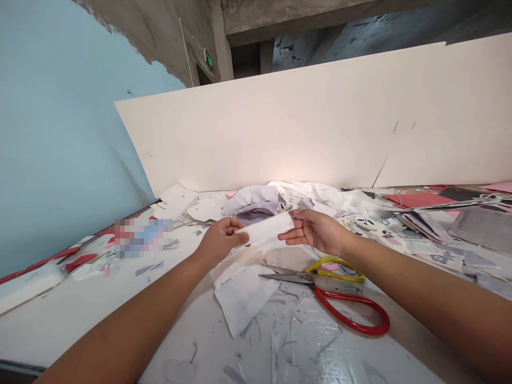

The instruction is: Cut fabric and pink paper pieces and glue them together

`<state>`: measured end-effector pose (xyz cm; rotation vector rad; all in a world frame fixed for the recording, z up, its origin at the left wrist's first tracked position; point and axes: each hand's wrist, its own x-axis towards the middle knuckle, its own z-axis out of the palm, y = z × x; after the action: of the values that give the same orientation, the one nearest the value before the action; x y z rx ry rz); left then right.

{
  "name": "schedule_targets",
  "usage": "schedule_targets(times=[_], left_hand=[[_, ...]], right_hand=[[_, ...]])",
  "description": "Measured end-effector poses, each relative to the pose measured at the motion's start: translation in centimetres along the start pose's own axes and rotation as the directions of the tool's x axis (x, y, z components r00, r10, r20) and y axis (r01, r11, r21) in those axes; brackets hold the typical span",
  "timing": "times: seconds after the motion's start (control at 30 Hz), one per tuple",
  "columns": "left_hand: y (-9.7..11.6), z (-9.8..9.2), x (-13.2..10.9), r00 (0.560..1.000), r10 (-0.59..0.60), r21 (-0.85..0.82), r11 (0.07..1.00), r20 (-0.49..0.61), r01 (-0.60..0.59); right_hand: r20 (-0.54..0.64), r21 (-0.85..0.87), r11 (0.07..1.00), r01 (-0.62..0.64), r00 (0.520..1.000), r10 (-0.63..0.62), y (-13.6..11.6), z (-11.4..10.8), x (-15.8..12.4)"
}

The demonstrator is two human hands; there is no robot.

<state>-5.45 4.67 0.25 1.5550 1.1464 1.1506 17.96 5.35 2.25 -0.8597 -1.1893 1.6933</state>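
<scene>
A narrow white strip (267, 228), of paper or thin cloth, is stretched between my two hands above the table. My left hand (224, 237) pinches its left end between thumb and fingers. At the right end, my right hand (314, 230) grips the strip with thumb and forefinger, the other fingers loosely bent beneath. Below my hands lie scissors (310, 276) with one yellow and one red handle, blades pointing left and slightly apart. The blades rest over a crumpled white sheet (244, 298). Lilac fabric (256, 200) is bunched just behind the strip.
Patterned fabric scraps (366, 226) and red pieces (422, 200) cover the right side. White scraps (204, 205) pile up at the back left, before a leaning white board (300, 122). Small clippings litter the table (192, 325). A white box-like object (30, 285) sits far left.
</scene>
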Motion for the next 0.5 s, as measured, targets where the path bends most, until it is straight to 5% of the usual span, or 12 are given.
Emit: schedule_targets(times=[0.37,0.5], left_hand=[[-0.47,-0.28,0.23,0.998,0.017,0.068,0.998,-0.065,-0.013],[-0.25,-0.51,0.1,0.998,-0.015,0.086,0.996,0.064,0.009]], right_hand=[[-0.158,-0.306,0.937,0.169,0.961,-0.225,0.82,0.57,0.31],[-0.107,-0.387,0.901,0.197,0.961,-0.256,0.42,0.67,-0.02]])
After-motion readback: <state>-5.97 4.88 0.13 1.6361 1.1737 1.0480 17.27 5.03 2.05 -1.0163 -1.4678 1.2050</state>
